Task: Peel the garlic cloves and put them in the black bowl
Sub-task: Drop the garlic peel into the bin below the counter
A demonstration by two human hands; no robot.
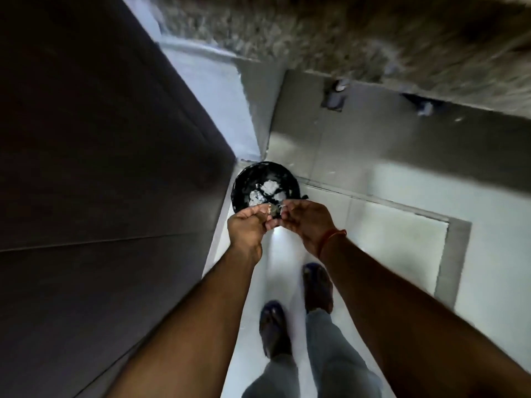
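— Where are the hands?

— Both are out in front, meeting over the near edge of a round black container (265, 186) that sits on the pale floor (402, 196), tucked into the corner beside a dark panel (100, 168). The left hand (248, 226) and the right hand (306, 221) face each other, almost touching.

— Are they holding anything?

— The fingers (258, 210) of both hands are pinched together on a small, pale, shiny scrap (274, 211) held between them. It is too blurred to say whether it is a garlic clove or only its skin.

— And the black container — what is in it?

— Whitish flakes (265, 191) lie in a loose heap on its dark inside. It looks more like a bin on the floor than a bowl; I cannot tell which for certain.

— Anything else in view?

— A red thread (333, 237) circles the right wrist. Below the arms are two feet in dark sandals (317, 285), one ahead of the other, and grey trouser legs (324, 340). To the upper right runs a speckled stone slab (373, 38), with grey cabinet fronts (373, 145) beneath it.
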